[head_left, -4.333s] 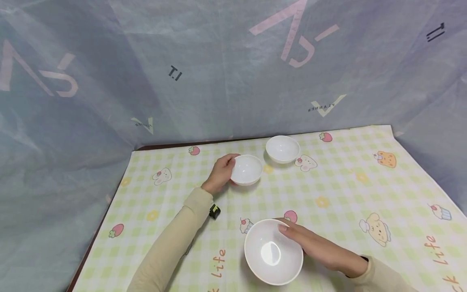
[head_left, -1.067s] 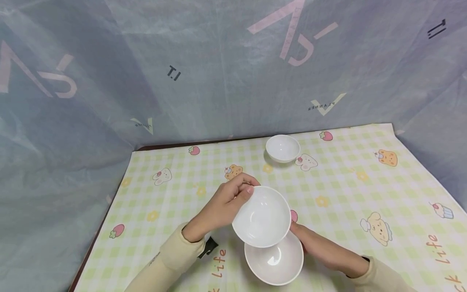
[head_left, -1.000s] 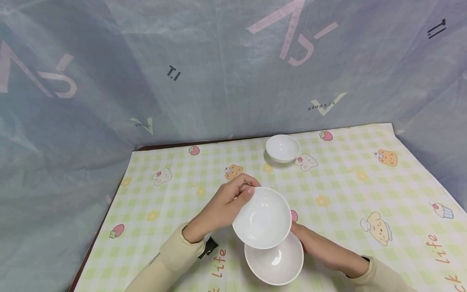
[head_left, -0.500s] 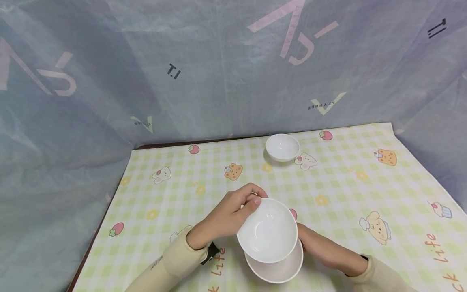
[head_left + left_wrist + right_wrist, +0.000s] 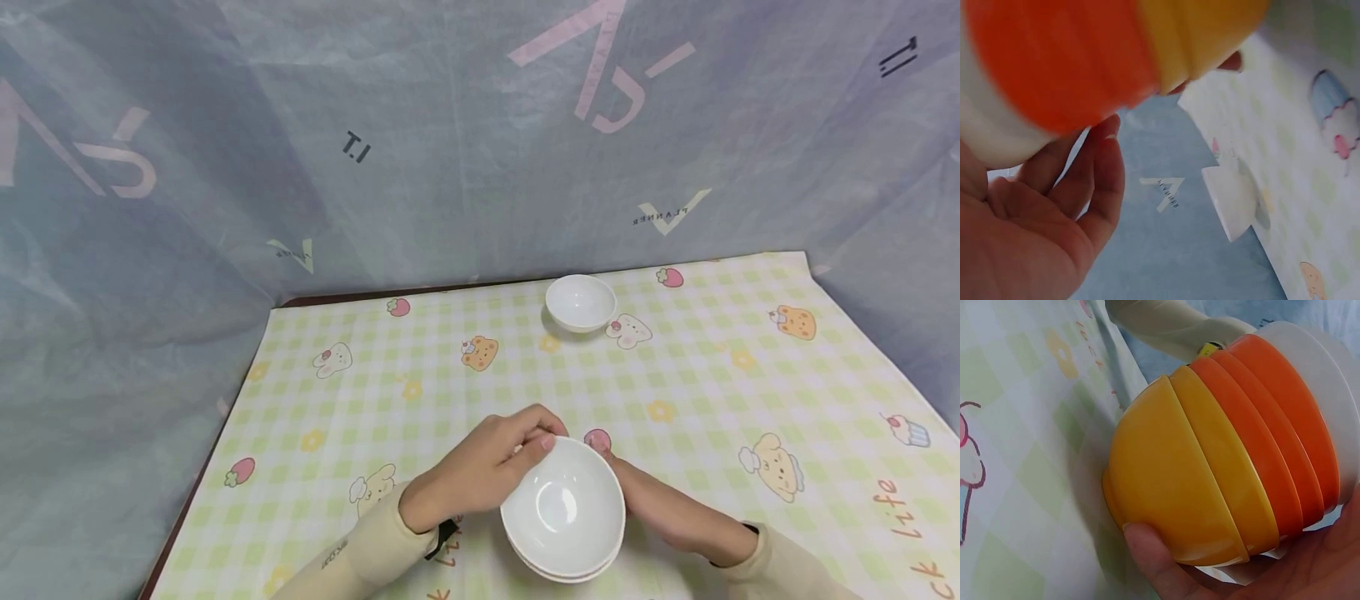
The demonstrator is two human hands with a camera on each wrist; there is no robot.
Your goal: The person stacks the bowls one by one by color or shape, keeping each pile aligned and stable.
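A stack of nested bowls stands near the table's front. Its uppermost white bowl (image 5: 558,508) sits nearly level inside the one below, so only a thin second rim shows. My left hand (image 5: 480,467) pinches the white bowl's far left rim, thumb on the near side. Along the stack's right side, my right hand (image 5: 663,507) holds it. From the right wrist, yellow bowls (image 5: 1172,475) show at the bottom, orange bowls (image 5: 1285,444) above them and white on top; one fingertip touches the lowest yellow bowl. Some right fingers are hidden behind the stack.
Another small white bowl (image 5: 581,304) stands alone near the table's back edge. A green-and-white checked tablecloth (image 5: 705,467) with cartoon prints covers the table. Grey-blue curtain cloth (image 5: 420,208) hangs behind and at both sides.
My left hand took the nearer of two white bowls at the back and brought it forward to the stack. Over the last second it lowered into the top bowl. My right hand stayed beside the stack.
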